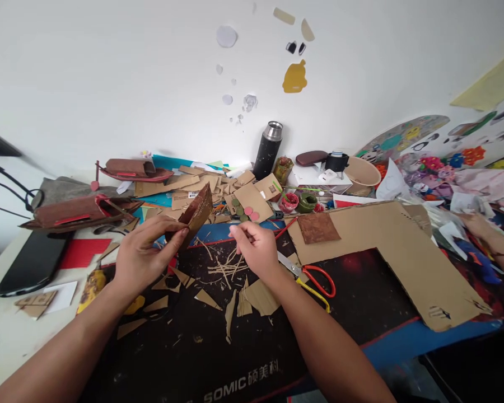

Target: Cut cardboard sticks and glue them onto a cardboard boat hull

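Note:
Between the thumb and fingers of my left hand is a small brown cardboard piece with raised sides, tilted upward. To its right, my right hand has its fingers curled together in a pinch; whatever they hold, if anything, is too small to make out. Thin cardboard strips lie crossed on the black mat below the hands. Scissors with red and yellow handles rest beside my right wrist, near cut cardboard scraps.
Brown cardboard boat models and a phone are at the left. A black flask and paint jars stand behind. Large cardboard bears a brown square. Another person's hand is at the far right.

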### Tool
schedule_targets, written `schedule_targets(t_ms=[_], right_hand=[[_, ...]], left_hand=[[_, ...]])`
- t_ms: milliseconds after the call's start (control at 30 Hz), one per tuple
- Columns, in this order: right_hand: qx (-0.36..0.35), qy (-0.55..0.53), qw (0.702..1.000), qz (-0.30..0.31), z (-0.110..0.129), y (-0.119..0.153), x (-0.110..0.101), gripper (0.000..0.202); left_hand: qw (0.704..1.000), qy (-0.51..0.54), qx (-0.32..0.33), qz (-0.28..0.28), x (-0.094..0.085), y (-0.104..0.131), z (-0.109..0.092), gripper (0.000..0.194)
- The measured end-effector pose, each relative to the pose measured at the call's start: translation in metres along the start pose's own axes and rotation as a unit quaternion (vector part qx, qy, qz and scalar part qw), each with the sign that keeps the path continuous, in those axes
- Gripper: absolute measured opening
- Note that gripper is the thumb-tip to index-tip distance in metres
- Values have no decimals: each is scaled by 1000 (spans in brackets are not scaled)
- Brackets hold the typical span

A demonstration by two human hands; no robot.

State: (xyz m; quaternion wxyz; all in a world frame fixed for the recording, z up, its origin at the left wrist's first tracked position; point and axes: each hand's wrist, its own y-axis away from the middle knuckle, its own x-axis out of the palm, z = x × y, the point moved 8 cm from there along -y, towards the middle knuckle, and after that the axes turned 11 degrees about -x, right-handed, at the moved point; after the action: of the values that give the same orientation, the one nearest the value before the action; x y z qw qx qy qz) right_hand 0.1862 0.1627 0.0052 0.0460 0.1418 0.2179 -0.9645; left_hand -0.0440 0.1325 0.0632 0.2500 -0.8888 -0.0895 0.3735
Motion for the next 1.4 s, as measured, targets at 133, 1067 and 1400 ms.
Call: schedule_targets(t_ms=[133, 1067, 1400], right_hand=[[-60, 65, 996, -12, 4, 6, -3, 40], [-109, 173, 974, 93, 5, 11, -5, 31], [-71, 313, 912, 255, 14, 14, 40, 22]], left_hand=[[999, -2, -24, -26, -7, 2, 8, 9], [991, 80, -97, -55, -13, -2, 5, 12], [980, 110, -153, -67, -27, -6, 15, 16]])
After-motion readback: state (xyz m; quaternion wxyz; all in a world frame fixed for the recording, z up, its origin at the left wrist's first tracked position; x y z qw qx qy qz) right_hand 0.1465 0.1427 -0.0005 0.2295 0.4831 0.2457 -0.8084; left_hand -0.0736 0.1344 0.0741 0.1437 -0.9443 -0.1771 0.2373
